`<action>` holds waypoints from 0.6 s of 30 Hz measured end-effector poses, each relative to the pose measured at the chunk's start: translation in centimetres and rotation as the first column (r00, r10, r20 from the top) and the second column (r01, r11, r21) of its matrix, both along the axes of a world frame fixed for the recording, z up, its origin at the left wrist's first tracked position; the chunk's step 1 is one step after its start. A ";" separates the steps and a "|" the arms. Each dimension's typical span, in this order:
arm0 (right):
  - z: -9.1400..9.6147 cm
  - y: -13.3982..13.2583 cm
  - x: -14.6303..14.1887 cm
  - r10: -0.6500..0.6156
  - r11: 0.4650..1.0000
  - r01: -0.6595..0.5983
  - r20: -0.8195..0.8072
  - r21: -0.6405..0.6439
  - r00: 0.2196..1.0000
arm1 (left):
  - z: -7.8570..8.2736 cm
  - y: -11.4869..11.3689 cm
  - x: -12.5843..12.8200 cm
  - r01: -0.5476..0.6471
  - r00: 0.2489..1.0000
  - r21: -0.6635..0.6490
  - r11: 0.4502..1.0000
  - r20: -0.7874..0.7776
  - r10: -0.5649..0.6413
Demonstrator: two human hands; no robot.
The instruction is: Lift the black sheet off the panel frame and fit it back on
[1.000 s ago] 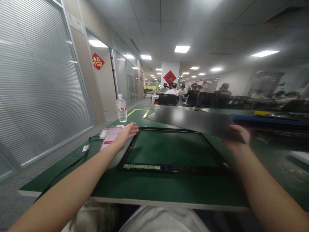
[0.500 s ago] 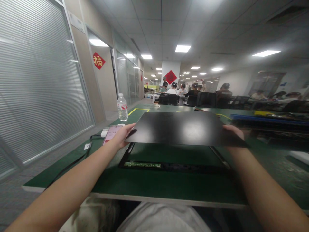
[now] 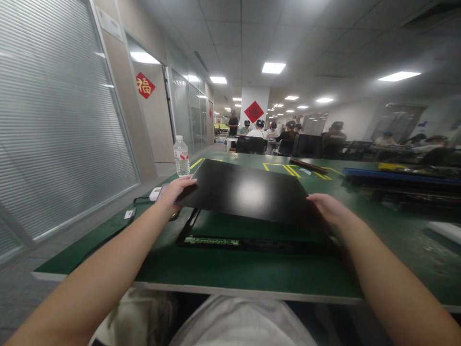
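Observation:
Between my hands a thin, glossy black panel (image 3: 230,190) is held above the table, its right side dipping lower than its left. My left hand (image 3: 176,191) grips the left edge, thumb on top and the other fingers underneath. My right hand (image 3: 329,207) is closed on the right edge, with its lower fingers hidden. Under the panel a black rectangular frame (image 3: 281,246) lies on the green table (image 3: 230,274). A green circuit board (image 3: 212,241) sits along the near left side of that frame; the panel covers the frame's far side.
A water bottle (image 3: 181,156) stands at the far left, beyond a phone (image 3: 163,192) and a white plug (image 3: 155,194) with a black cable (image 3: 134,216). Stacked dark strips with a blue bar (image 3: 399,176) lie to the right. A brown strip (image 3: 309,165) is at the back. People sit farther off.
The panel has shifted left and tilted, its right side now lower. Both hands moved left with it, still gripping. Yellow tape marks and the brown strip behind it have come into view.

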State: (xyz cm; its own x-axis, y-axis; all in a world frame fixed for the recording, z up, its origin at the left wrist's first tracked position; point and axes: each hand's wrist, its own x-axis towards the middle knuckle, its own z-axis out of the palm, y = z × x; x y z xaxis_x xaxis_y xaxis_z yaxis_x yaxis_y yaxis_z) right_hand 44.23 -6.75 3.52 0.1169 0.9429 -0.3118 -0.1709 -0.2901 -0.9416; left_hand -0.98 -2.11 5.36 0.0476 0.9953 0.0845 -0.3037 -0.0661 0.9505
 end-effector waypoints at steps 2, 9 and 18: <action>-0.2 0.1 0.1 -0.007 1.000 0.007 0.022 -0.014 1.000 | 0.1 0.0 -0.1 0.004 1.000 0.003 1.000 0.003 -0.004; -0.3 0.0 0.2 -0.063 0.997 0.053 0.182 0.055 0.981 | 0.4 -0.4 -0.1 -0.037 0.999 0.003 0.999 0.016 0.037; -0.2 -0.1 0.4 -0.204 0.978 0.181 0.341 0.100 0.917 | 0.4 -1.2 0.9 -0.155 0.983 -0.040 0.987 -0.107 0.150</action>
State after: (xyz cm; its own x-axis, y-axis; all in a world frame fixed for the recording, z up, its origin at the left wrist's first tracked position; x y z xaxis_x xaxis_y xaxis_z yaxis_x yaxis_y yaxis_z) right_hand 44.60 -6.85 3.33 0.3881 0.9081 -0.1571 0.1246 -0.2206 -0.9674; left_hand -0.09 -3.30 5.80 -0.0992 0.9943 0.0395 -0.1935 -0.0582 0.9794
